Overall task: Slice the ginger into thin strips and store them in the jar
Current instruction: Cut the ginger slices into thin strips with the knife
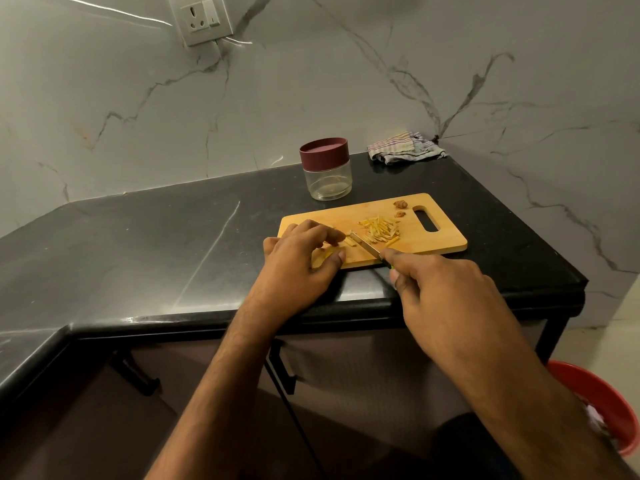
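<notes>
A wooden cutting board [408, 209] lies on the black countertop [156, 244]. A pile of thin yellow ginger strips [379, 230] sits mid-board. My left hand [301, 261] holds down a ginger piece [349, 241] at the board's left end, fingers curled over it. My right hand [446, 299] grips a small knife [367, 247]; its blade lies against the ginger beside my left fingertips. Two brown ginger scraps [400, 208] lie near the board's handle hole. Behind the board stands a glass jar [325, 169] with its maroon lid on.
A striped cloth [405, 148] is bunched in the back corner of the counter. A wall socket [201, 19] sits on the marble backsplash. A red bucket [602, 403] stands on the floor at lower right. Cabinet handles hang below the counter edge.
</notes>
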